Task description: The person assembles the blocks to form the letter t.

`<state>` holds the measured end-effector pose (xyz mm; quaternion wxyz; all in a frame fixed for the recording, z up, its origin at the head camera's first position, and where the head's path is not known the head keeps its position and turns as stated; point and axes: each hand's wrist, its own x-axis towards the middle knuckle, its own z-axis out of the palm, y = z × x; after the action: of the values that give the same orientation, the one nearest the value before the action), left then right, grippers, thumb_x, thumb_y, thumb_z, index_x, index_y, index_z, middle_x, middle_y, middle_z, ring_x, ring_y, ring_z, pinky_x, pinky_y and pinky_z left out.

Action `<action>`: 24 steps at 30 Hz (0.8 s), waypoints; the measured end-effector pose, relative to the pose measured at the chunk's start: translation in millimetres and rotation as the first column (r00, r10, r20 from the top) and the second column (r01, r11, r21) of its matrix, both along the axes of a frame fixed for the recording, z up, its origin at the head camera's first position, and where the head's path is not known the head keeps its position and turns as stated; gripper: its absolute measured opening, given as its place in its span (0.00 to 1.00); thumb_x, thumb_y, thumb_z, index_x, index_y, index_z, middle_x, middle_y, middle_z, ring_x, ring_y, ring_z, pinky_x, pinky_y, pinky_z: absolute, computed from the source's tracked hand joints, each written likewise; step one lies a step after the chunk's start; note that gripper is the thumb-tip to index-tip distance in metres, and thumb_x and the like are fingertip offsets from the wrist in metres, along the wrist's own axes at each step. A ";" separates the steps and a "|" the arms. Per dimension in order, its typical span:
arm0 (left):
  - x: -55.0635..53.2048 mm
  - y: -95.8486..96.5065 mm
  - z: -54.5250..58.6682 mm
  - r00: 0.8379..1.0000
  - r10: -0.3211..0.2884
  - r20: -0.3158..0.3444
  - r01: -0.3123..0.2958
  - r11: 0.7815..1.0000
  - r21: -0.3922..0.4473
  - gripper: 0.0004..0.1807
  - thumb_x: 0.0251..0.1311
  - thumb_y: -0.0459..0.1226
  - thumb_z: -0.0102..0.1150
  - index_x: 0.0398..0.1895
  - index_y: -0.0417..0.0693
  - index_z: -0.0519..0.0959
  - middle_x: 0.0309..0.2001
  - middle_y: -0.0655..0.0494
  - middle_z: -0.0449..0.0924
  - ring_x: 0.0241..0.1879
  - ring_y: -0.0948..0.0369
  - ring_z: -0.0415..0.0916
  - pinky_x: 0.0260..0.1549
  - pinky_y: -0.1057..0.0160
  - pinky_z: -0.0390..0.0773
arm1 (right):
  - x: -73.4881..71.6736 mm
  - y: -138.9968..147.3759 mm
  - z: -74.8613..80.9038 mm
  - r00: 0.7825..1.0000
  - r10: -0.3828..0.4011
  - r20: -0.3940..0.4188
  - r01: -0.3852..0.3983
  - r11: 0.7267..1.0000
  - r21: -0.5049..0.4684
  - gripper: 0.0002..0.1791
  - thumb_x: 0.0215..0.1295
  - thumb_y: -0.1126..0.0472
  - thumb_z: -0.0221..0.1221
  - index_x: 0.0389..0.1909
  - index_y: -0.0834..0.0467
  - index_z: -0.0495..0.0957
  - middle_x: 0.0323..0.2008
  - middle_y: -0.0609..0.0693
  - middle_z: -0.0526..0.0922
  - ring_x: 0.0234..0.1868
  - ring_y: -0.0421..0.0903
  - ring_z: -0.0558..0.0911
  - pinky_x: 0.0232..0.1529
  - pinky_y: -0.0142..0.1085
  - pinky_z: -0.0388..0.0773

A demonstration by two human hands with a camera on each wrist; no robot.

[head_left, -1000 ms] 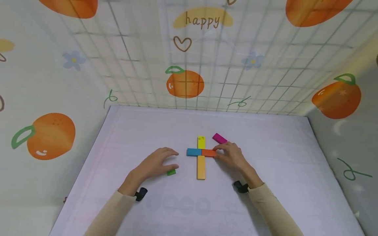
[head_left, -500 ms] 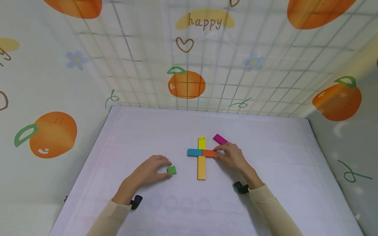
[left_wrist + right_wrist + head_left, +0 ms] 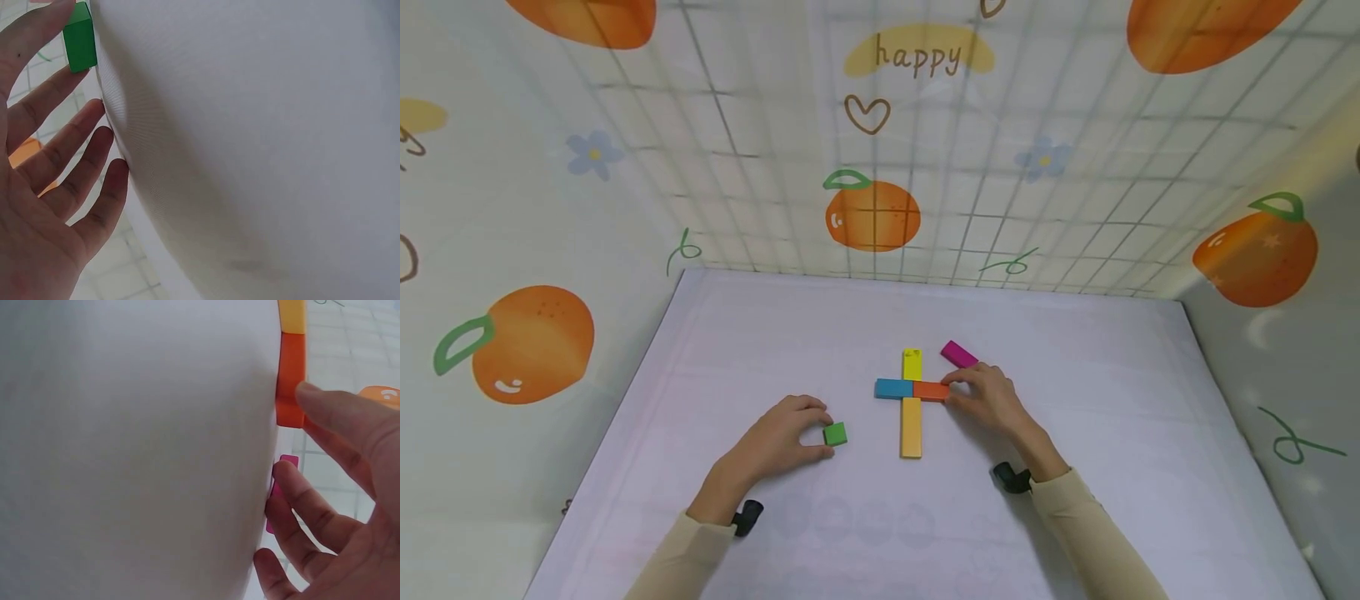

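Note:
In the head view, the left hand [image 3: 778,437] has its thumb and index finger at opposite sides of a small green block [image 3: 835,434]. The left wrist view shows the green block [image 3: 80,39] pinched between them, the other fingers spread. The right hand [image 3: 992,396] pinches the right end of an orange-red block [image 3: 930,391] between thumb and index finger. That block meets a blue block [image 3: 893,388] end to end. A yellow block [image 3: 912,364] lies above their joint and a longer orange-yellow block [image 3: 911,428] below it, forming a cross.
A magenta block [image 3: 959,354] lies tilted just beyond the right hand's fingers. The white tabletop [image 3: 1060,533] is bordered by patterned cloth walls [image 3: 760,192] at the back and both sides.
The left hand has drawn back left and down to the green block, which its fingers partly covered before. The right hand and the cross of blocks have stayed in place.

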<state>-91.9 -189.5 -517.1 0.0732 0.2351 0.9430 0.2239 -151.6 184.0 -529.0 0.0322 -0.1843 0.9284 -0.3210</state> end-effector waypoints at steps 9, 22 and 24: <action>1.3 -1.0 -2.2 1.000 0.000 -0.013 0.000 1.000 -0.005 0.20 0.52 0.49 0.76 0.48 0.55 0.85 0.58 0.56 0.78 0.60 0.54 0.72 0.59 0.53 0.73 | -0.7 0.2 -2.4 1.000 0.001 -0.012 -0.001 1.000 -0.002 0.13 0.61 0.60 0.70 0.47 0.48 0.87 0.42 0.50 0.81 0.45 0.52 0.75 0.45 0.49 0.70; 0.6 1.9 -2.3 1.000 0.003 -0.027 -0.004 1.000 -0.010 0.19 0.53 0.48 0.76 0.45 0.52 0.86 0.57 0.55 0.78 0.60 0.54 0.72 0.60 0.54 0.72 | -1.2 0.6 -2.1 1.000 0.001 -0.011 -0.001 1.000 0.003 0.13 0.61 0.61 0.70 0.47 0.49 0.87 0.43 0.50 0.81 0.46 0.52 0.75 0.45 0.50 0.70; 0.6 2.4 -2.5 1.000 0.007 -0.030 -0.007 1.000 -0.015 0.19 0.53 0.48 0.76 0.45 0.52 0.86 0.57 0.55 0.79 0.60 0.54 0.72 0.60 0.53 0.72 | -1.1 0.8 -2.0 1.000 0.001 -0.009 -0.001 1.000 0.003 0.13 0.61 0.61 0.70 0.48 0.49 0.86 0.43 0.51 0.81 0.46 0.52 0.75 0.45 0.50 0.70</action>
<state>-91.2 -187.1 -519.7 0.0600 0.2347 0.9465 0.2133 -152.7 184.8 -531.0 0.0286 -0.1859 0.9290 -0.3188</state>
